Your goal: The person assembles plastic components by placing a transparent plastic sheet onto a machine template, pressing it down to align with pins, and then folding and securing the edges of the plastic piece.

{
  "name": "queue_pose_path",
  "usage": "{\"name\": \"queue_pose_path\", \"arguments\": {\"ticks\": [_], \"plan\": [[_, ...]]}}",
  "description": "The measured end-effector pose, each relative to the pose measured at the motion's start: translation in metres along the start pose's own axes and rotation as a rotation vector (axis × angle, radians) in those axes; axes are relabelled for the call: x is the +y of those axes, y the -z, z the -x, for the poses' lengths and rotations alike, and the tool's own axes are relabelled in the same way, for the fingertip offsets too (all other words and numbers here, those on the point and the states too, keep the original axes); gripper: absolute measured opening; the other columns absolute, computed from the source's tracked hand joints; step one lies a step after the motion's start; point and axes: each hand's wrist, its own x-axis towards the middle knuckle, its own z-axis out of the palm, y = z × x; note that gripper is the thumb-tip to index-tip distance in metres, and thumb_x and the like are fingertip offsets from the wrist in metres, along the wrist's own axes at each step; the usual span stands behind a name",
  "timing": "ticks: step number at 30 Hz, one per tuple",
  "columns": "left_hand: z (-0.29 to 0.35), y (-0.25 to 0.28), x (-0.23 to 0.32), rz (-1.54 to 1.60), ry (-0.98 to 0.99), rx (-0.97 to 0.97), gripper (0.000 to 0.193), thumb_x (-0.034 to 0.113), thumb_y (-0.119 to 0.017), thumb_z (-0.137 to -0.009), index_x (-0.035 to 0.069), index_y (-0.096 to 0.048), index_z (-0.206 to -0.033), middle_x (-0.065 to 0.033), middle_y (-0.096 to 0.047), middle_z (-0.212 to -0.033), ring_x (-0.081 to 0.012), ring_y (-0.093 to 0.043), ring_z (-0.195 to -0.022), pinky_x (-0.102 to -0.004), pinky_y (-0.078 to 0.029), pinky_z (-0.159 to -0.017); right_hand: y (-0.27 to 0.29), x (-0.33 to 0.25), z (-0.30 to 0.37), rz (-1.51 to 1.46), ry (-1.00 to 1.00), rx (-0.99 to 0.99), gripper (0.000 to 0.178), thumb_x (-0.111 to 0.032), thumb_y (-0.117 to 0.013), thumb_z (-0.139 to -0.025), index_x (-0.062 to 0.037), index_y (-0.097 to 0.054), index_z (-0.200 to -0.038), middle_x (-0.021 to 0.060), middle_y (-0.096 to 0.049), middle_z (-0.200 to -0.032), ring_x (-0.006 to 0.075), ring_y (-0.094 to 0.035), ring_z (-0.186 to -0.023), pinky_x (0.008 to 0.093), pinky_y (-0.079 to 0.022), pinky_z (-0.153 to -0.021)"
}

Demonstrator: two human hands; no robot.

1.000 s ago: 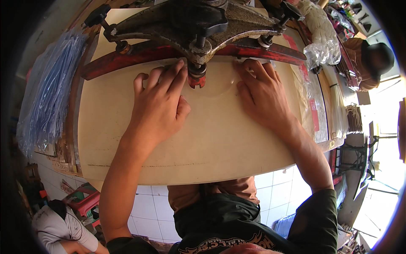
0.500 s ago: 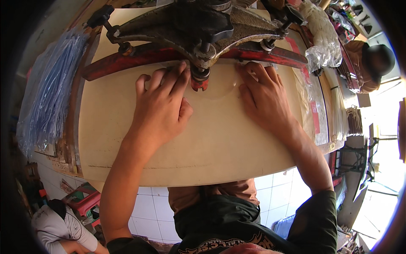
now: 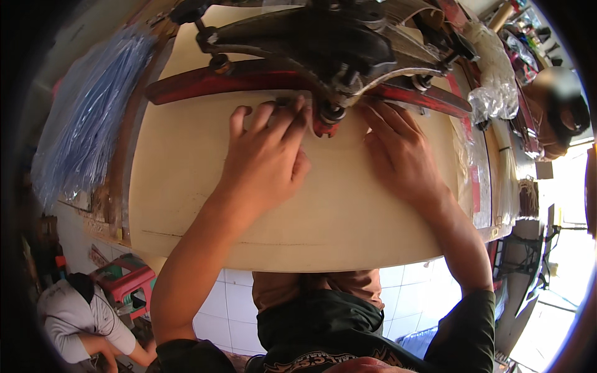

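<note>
My left hand (image 3: 267,152) lies palm down on a broad cream board (image 3: 273,217), its fingers spread and bent, reaching up to a red metal bar (image 3: 230,81). Beside its fingertips is a small dark thing, too hidden to name. On the other side of a central red-tipped bolt (image 3: 328,118), my right hand (image 3: 404,152) has its fingers stretched forward, close together. Their tips go out of sight by the bar, so whatever they touch is hidden. Above both hands spreads a dark metal machine frame (image 3: 273,37) with screw knobs, carrying the red bar.
Clear bags of blue-white strips (image 3: 93,118) lie left of the board. Bagged pale cord (image 3: 491,68) lies at the right. A person in grey (image 3: 81,317) is at lower left near a red stool (image 3: 127,280); another person (image 3: 553,112) is at the far right.
The whole view has shifted, with machine and board now farther right in the picture. My right fingertips are closer to the central bolt. My left hand keeps about the same place beside it.
</note>
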Motion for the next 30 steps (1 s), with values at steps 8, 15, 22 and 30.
{"name": "queue_pose_path", "arguments": {"ticks": [8,15,22,30], "plan": [[0.002,0.0,0.0,0.065,0.019,0.009,0.044,0.014,-0.059,-0.078,0.0,-0.058,-0.12,-0.0099,-0.056,-0.132,-0.0252,-0.049,-0.11,-0.0457,-0.032,-0.097,0.002,-0.004,-0.006,0.029,0.036,-0.053,0.039,-0.009,-0.057,-0.086,0.0014,-0.059,-0.124,0.0186,-0.059,-0.125,0.0362,-0.055,-0.114,0.0459,-0.045,-0.098],[0.003,-0.001,0.0,0.092,0.029,0.038,0.046,0.012,-0.058,-0.079,-0.001,-0.056,-0.123,-0.0107,-0.055,-0.131,-0.0258,-0.048,-0.112,-0.0461,-0.033,-0.096,0.0,-0.004,-0.008,0.076,0.026,-0.075,0.04,-0.006,-0.055,-0.086,0.0029,-0.059,-0.124,0.0192,-0.059,-0.125,0.0371,-0.055,-0.113,0.0451,-0.045,-0.098],[0.006,-0.008,-0.001,0.114,0.066,0.077,0.043,0.014,-0.06,-0.078,0.001,-0.061,-0.118,-0.007,-0.059,-0.127,-0.0229,-0.05,-0.108,-0.0447,-0.035,-0.093,-0.003,-0.008,-0.008,0.066,0.037,-0.103,0.039,-0.002,-0.05,-0.086,0.0056,-0.059,-0.123,0.022,-0.059,-0.126,0.0386,-0.055,-0.115,0.0448,-0.044,-0.099],[0.008,-0.016,0.0,0.08,0.099,0.112,0.035,0.018,-0.061,-0.078,0.005,-0.066,-0.11,-0.0044,-0.064,-0.121,-0.0188,-0.052,-0.106,-0.0428,-0.035,-0.093,-0.006,-0.008,-0.006,0.109,0.01,-0.152,0.04,-0.004,-0.046,-0.09,0.0051,-0.057,-0.127,0.0237,-0.056,-0.13,0.0391,-0.053,-0.117,0.0451,-0.042,-0.1]]}}
